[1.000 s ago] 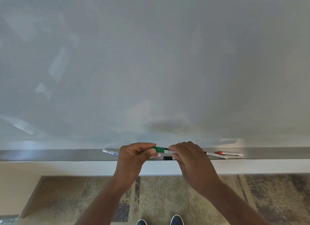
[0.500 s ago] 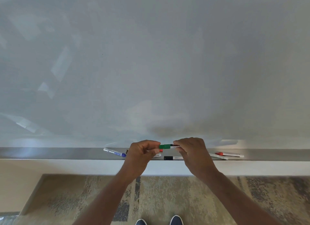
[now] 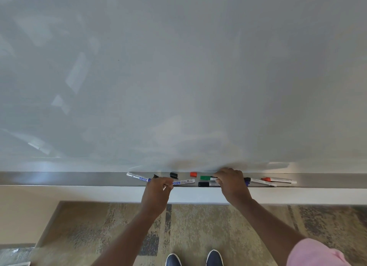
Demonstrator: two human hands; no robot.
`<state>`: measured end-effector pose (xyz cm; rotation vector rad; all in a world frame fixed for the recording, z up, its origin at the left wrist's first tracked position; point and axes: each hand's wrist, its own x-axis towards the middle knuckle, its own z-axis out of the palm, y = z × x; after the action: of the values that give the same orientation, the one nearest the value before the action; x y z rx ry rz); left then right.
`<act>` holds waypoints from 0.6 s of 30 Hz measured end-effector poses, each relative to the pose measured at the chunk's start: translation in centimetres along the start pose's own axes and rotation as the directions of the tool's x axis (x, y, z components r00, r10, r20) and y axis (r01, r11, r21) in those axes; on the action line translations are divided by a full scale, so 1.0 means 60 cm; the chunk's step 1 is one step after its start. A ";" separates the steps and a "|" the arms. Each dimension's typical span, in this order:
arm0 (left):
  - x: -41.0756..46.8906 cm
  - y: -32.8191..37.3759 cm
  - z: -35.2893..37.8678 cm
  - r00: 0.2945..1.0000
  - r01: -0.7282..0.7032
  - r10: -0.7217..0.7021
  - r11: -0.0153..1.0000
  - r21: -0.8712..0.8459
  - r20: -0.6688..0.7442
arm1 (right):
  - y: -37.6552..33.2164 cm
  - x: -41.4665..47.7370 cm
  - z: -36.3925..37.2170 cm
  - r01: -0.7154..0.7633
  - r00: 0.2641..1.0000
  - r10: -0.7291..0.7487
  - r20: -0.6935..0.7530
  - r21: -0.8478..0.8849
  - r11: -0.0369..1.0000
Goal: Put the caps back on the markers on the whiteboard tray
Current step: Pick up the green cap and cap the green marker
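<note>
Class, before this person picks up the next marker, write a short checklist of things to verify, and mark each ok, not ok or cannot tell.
1. Green marker capped and lying on the tray: ok.
2. Loose black cap within reach: ok.
3. Loose red cap within reach: ok.
4. Left hand on the next marker: ok.
5. Right hand empty: cannot tell.
6. Which marker each loose cap fits: cannot tell.

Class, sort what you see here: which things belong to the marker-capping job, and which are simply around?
Job: markers on the tray, such as the green-capped marker; loose black cap; loose red cap; left hand; right hand.
Around: whiteboard; carpet; shoes.
</note>
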<state>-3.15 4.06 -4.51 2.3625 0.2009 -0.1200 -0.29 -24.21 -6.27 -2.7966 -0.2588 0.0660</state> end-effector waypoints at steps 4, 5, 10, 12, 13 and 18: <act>-0.008 -0.013 0.009 1.000 0.020 -0.019 1.000 0.017 -0.003 | 0.009 0.009 0.004 -0.008 1.000 0.008 0.020 -0.025 1.000; -0.009 -0.016 0.010 1.000 0.025 -0.025 0.999 0.022 -0.002 | 0.010 0.011 0.004 -0.005 1.000 0.006 0.029 -0.043 0.999; -0.011 -0.021 0.018 0.999 0.044 -0.044 0.997 0.058 -0.001 | 0.013 0.011 0.011 -0.010 0.998 0.019 0.057 -0.141 0.990; -0.014 -0.022 0.022 0.999 0.043 -0.043 0.997 0.058 -0.002 | 0.011 0.011 0.013 -0.015 0.998 0.025 0.059 -0.171 0.985; -0.015 -0.022 0.024 0.999 0.040 -0.040 0.997 0.060 0.001 | 0.010 0.011 0.014 -0.014 0.998 0.023 0.051 -0.176 0.984; -0.025 -0.027 0.034 0.999 0.029 -0.032 0.995 0.091 0.025 | 0.010 0.008 0.019 -0.005 0.999 0.014 0.044 -0.201 0.980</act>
<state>-5.00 3.61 -6.88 2.4473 0.2234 -0.1779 0.22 -24.31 -7.52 -2.9997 -0.2769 0.1107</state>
